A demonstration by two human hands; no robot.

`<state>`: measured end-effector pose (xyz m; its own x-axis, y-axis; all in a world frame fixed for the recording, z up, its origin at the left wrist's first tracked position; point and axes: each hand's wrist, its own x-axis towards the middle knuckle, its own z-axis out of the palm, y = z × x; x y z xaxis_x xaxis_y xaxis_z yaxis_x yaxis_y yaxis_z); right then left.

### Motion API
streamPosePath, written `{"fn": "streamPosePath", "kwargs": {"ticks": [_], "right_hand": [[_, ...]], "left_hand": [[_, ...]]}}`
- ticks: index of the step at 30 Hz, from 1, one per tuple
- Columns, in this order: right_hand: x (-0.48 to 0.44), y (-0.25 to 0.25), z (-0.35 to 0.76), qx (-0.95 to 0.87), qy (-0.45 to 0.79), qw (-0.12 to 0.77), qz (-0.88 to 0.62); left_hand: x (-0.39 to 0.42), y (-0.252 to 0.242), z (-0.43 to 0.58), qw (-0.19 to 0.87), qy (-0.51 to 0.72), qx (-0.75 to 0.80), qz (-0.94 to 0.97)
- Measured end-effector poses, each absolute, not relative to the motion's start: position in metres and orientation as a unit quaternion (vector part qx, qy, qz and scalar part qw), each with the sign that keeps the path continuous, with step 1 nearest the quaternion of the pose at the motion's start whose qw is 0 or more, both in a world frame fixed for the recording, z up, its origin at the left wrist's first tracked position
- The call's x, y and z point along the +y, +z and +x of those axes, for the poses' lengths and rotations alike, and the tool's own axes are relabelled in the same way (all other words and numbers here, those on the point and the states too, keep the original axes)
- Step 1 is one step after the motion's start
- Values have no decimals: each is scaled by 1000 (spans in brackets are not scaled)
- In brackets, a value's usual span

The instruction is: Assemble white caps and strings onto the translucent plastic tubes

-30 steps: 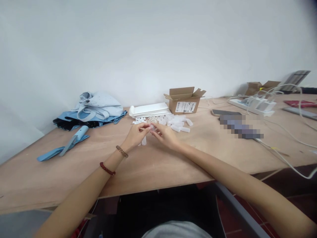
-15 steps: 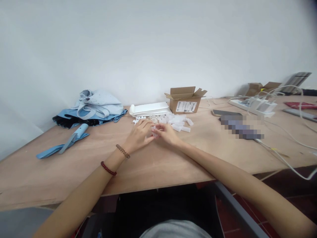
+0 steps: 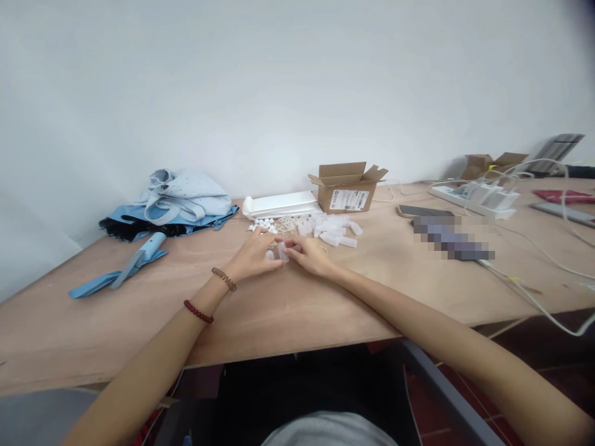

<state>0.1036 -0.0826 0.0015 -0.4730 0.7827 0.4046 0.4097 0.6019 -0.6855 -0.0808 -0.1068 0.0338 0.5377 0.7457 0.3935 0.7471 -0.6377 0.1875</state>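
Between my two hands is a small translucent plastic bottle-like piece point(image 3: 282, 251), upright above the table. My right hand point(image 3: 309, 254) pinches it from the right with closed fingertips. From the left, the thumb and fingers of my left hand point(image 3: 255, 254) close on the same piece, and a second pale rounded bit shows inside that hand. Beyond the fingers lie a pile of similar translucent pieces point(image 3: 330, 229), some small white caps point(image 3: 264, 224) and a heap of thin whitish parts point(image 3: 290, 225). Exact contact of the left fingertips is partly hidden.
An open cardboard box point(image 3: 348, 193) and a white packet point(image 3: 281, 203) stand behind the parts. At the left lie a blue umbrella point(image 3: 139, 257) and light cloth point(image 3: 188, 192). To the right are a phone point(image 3: 425, 212), a power strip point(image 3: 471, 201) and white cables.
Both hands have shifted slightly, the left one to the left and opening a little wider around the piece. More of the translucent piece and the white caps now shows.
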Motion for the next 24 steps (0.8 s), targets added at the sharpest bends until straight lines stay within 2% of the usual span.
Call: {"fn": "streamPosePath", "kwargs": {"ticks": [14, 20, 24], "right_hand": [[-86, 0, 102, -847, 237, 316, -355], [-87, 0, 102, -849, 241, 310, -354], [-76, 5, 111, -847, 184, 338, -366]], "left_hand": [[-111, 38, -85, -39, -165, -466, -869], [-111, 44, -92, -52, -184, -468, -863], [-104, 40, -95, -38, -214, -471, -855]]}}
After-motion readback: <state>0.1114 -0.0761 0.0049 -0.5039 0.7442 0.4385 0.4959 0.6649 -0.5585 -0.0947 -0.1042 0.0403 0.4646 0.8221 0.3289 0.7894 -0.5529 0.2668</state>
